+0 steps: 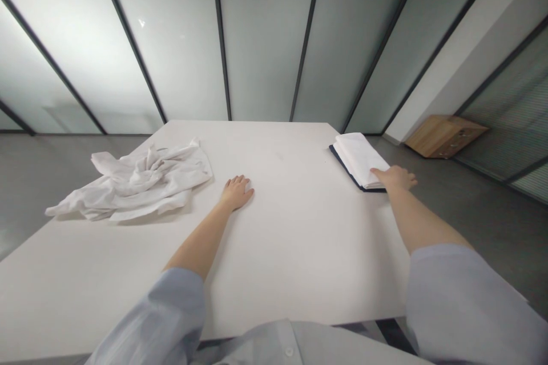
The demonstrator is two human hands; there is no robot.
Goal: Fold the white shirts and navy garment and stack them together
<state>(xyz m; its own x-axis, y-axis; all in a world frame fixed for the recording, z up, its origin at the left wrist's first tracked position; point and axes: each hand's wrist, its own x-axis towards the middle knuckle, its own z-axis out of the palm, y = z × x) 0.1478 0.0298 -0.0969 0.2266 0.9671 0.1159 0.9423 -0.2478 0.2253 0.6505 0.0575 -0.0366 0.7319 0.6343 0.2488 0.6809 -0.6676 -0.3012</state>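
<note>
My left hand (237,193) lies palm down on the white table, open with its fingers spread and nothing in it. To its left a crumpled white garment or cloth (158,177) is heaped in loose folds. My right hand (397,178) is at the near right corner of a neat stack of folded white cloth (359,157). Its thumb rests on top of the stack, and the other fingers stretch out to the right, past the edge. A folded dark navy cloth (349,174) shows beneath the white one. The underside of my right hand is hidden.
The white table (295,256) has edges at left, right and front. Frosted glass panels (261,40) with dark frames stand behind it. A wooden cabinet (443,136) sits on the grey floor (449,205) at the right.
</note>
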